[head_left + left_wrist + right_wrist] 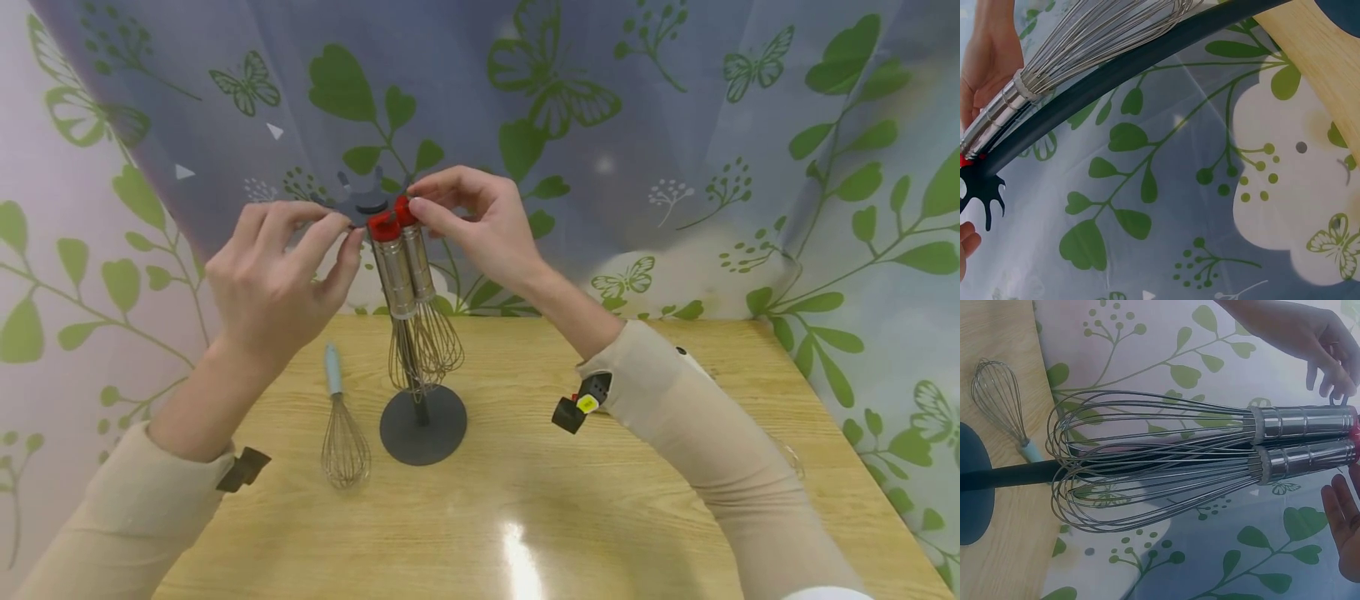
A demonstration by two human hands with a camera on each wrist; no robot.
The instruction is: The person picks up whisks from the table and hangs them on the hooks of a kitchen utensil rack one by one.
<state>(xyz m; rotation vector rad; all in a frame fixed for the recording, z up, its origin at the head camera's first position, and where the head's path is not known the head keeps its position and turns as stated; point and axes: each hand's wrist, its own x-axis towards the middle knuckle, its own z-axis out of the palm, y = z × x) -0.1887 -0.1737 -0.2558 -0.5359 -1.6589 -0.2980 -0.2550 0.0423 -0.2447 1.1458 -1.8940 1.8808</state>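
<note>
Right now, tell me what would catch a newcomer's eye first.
Likely the two metal whisks with red handle ends, hanging side by side on the dark grey, round-based stand. Next, the left hand and right hand, raised on either side of the red ends, then the pale-blue-handled wire whisk on the light wooden table, left of the stand.

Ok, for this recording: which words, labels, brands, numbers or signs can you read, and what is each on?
No text can be read in any view.
Yellow sticker on the black wrist camera by the right sleeve: too small and blurred to read.
Red-ended whisks, stand, blue-handled whisk: no lettering visible.
Patterned cloth: plant and butterfly prints, no words visible.
</note>
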